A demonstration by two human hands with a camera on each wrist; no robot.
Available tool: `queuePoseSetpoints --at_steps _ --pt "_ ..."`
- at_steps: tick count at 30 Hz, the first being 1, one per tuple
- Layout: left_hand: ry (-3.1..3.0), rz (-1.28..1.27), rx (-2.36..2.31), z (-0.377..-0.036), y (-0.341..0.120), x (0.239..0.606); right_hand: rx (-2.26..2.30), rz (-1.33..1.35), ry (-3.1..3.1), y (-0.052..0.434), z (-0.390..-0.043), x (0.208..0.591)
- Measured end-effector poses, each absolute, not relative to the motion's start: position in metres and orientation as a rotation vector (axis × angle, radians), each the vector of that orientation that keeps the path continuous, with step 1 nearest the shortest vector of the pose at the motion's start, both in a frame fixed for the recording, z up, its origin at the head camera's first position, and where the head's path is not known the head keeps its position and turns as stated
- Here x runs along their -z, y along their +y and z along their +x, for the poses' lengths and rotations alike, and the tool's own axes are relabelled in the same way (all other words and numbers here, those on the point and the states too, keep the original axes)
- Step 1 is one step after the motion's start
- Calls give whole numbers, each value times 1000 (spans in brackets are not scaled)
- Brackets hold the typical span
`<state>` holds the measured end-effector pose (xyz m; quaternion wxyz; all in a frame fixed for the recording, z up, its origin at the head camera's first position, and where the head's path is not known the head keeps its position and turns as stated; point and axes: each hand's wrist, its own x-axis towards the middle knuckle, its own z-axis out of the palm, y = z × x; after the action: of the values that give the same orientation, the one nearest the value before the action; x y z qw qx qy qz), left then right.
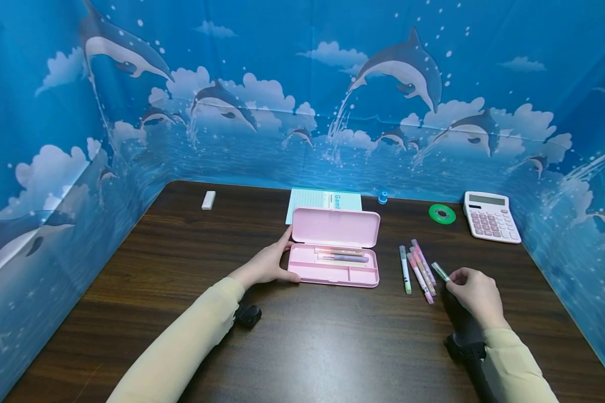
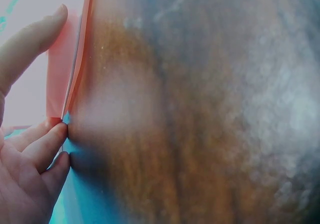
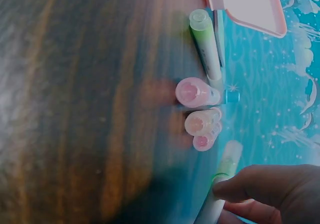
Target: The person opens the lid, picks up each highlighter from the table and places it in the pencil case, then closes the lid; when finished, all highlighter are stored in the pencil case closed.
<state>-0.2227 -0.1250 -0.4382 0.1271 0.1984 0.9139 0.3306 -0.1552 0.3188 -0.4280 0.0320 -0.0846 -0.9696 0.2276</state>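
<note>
A pink pencil case point(image 1: 333, 271) stands with its lid point(image 1: 335, 226) raised and several slim pens point(image 1: 341, 258) in its long compartment. At its left end my left hand point(image 1: 268, 262) holds it, thumb on the front corner and fingers by the hinge side; the left wrist view shows the thumb along the pink wall. On the right, my right hand point(image 1: 476, 294) pinches a white marker with a green band and clear cap point(image 3: 230, 161), tilted, between thumb and fingers. Left of that hand lie several pink-toned markers point(image 1: 421, 273) in a bunch and a green-tipped marker point(image 1: 405, 270).
Behind the case lies a light-blue notebook point(image 1: 310, 198), partly hidden by the lid. A white eraser point(image 1: 209, 200) is at the back left. Along the back right are a small blue object point(image 1: 382, 197), a green tape roll point(image 1: 442, 214) and a calculator point(image 1: 493, 217). A dolphin-print curtain point(image 1: 302, 101) borders the table.
</note>
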Motion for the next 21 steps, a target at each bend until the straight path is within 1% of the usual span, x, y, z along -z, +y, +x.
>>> queuePoseSetpoints --at_steps 9,15,21 --pt "2667 577 -955 -222 -125 438 -669 -129 -2902 307 -161 421" --pt "2676 578 -953 -223 -125 439 -647 33 -2855 287 -169 419" --pt "2676 599 -952 -224 -126 441 -671 118 -2850 264 -178 417"
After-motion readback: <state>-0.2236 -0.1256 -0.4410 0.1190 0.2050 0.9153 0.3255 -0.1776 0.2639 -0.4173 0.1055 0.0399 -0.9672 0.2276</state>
